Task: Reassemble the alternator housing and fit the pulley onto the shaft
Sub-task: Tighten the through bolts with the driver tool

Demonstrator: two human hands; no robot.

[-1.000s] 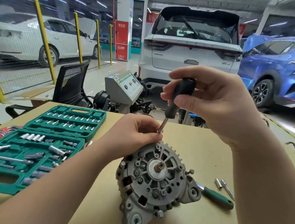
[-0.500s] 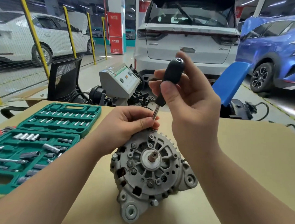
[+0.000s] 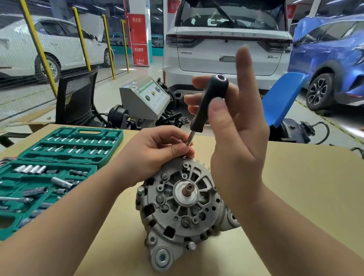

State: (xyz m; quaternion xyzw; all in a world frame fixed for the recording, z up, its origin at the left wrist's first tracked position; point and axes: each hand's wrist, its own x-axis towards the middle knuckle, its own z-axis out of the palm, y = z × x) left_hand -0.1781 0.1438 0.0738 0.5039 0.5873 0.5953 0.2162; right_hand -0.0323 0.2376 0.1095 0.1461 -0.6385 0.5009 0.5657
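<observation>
A grey alternator (image 3: 186,209) lies on the cardboard-covered table (image 3: 300,184), its face toward me and its bare shaft (image 3: 188,189) at the centre. No pulley is in view. A driver with a black handle (image 3: 209,101) stands tilted over the housing's top edge. My left hand (image 3: 155,153) rests on the housing and pinches the driver's metal shank just above it; the tip is hidden behind those fingers. My right hand (image 3: 239,140) pinches the handle between thumb and fingers, with one finger pointing straight up.
An open green socket set case (image 3: 50,173) with several sockets and bits lies at the left of the table. Beyond the far edge stand a black mesh chair (image 3: 76,100), a grey test machine (image 3: 145,98) and a blue chair (image 3: 283,96). Parked cars fill the background.
My right hand shifted from wrapping the handle to pinching it with fingers spread, one finger now raised. My left hand stays on the shank. The view moved closer to the alternator.
</observation>
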